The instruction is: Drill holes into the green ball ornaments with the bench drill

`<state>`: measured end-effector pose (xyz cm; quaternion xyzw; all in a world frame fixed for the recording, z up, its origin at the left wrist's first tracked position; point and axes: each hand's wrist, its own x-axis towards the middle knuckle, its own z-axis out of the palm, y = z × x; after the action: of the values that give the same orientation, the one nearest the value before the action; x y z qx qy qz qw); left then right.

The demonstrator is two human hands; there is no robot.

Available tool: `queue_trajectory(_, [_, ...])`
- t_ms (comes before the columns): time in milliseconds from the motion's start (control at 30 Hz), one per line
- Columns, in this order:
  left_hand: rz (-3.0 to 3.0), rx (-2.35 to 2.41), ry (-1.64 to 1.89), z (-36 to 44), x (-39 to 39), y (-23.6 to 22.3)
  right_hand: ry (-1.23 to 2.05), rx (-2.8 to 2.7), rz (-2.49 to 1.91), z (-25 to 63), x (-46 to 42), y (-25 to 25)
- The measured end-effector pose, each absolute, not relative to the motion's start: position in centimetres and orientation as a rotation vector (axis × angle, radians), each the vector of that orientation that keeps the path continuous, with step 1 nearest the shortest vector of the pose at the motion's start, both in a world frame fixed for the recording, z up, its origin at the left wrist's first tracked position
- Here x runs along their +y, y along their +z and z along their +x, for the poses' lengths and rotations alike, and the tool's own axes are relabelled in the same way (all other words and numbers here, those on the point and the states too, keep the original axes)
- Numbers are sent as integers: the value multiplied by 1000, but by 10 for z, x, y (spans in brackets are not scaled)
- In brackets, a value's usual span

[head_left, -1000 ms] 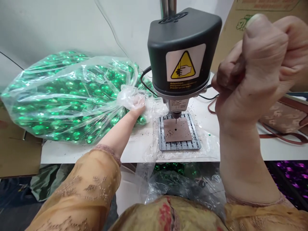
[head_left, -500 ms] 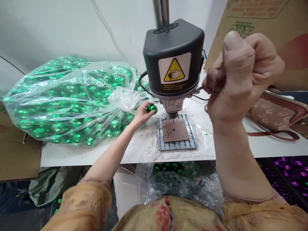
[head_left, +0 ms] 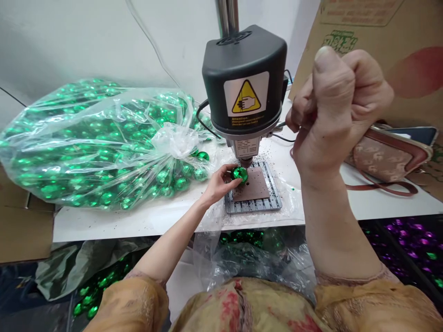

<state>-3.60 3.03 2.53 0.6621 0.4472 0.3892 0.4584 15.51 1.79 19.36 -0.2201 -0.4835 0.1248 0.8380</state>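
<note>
Between the thumb and fingers of my left hand (head_left: 219,185) is a shiny green faceted ball (head_left: 239,174). It is held over the left part of a brown board (head_left: 259,186) with a small hole, just below and left of the chuck (head_left: 246,162) of a black drill press (head_left: 244,87). My right hand (head_left: 332,101) is raised and closed at the machine's right side, round the end of its feed lever (head_left: 282,124); the grip itself is mostly hidden by the hand. The board lies on a grey slotted base plate (head_left: 277,203) sprinkled with dark shavings.
A large clear plastic bag (head_left: 104,138) full of green balls lies left on the white table (head_left: 104,223). At right are a patterned purse (head_left: 384,154) with a brown strap and a cardboard box (head_left: 367,32). Purple balls (head_left: 411,240) and clear plastic (head_left: 256,265) show below the table edge.
My left hand has carried the green ball rightward from beside the bag to the drill press. My right hand keeps its closed grip at the lever. The view has shifted slightly.
</note>
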Motion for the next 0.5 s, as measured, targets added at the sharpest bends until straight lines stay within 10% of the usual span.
queue_trajectory(500, [1899, 1168, 1042, -12, 15, 22, 268, -1039, -428, 155, 19, 194])
